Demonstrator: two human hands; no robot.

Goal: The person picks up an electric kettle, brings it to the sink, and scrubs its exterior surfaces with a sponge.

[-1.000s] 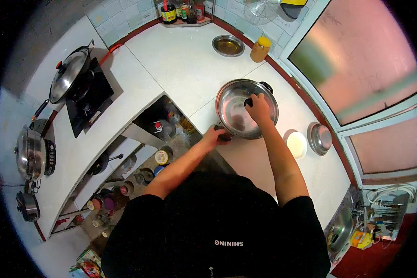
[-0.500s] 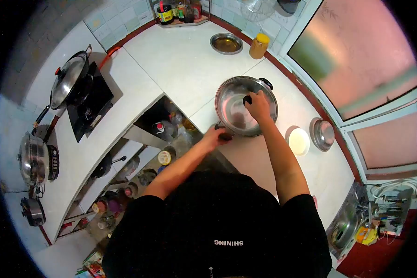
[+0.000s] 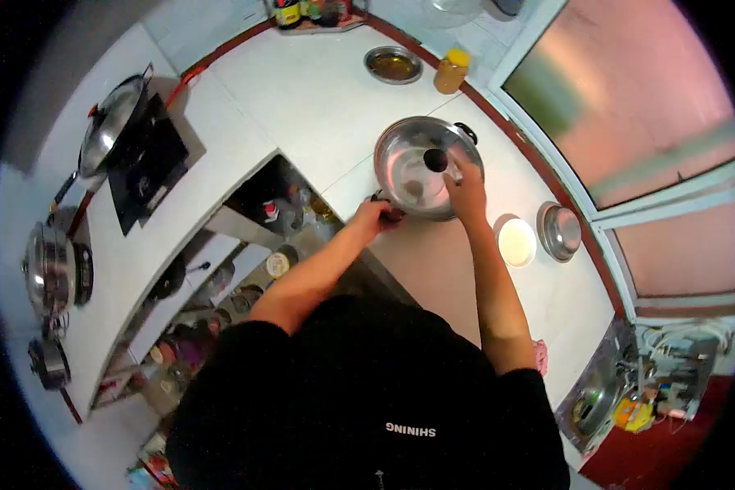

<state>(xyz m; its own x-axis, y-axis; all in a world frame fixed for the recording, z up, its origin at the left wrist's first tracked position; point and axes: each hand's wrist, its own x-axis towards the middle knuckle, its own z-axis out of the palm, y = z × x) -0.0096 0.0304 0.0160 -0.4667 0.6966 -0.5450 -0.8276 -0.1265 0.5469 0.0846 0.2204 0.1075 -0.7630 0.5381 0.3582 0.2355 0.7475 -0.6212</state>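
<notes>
A wide steel pot stands on the counter, covered by a glass lid with a round black knob. My left hand is closed round the pot's near-left black handle. Just right of the knob, my right hand hovers over the lid's right side. Its fingers are slightly blurred but look apart, with nothing between them. The pot's other black handle is free at the far right.
A white bowl and an upturned-looking steel bowl are to the right. Behind the pot stand a steel dish of oily liquid and a yellow-lidded jar. A lidded wok sits on the stove at left.
My right hand has come off the lid's knob and moved slightly right and toward me. My left hand stays at the pot's handle. The whole view has shifted a little.
</notes>
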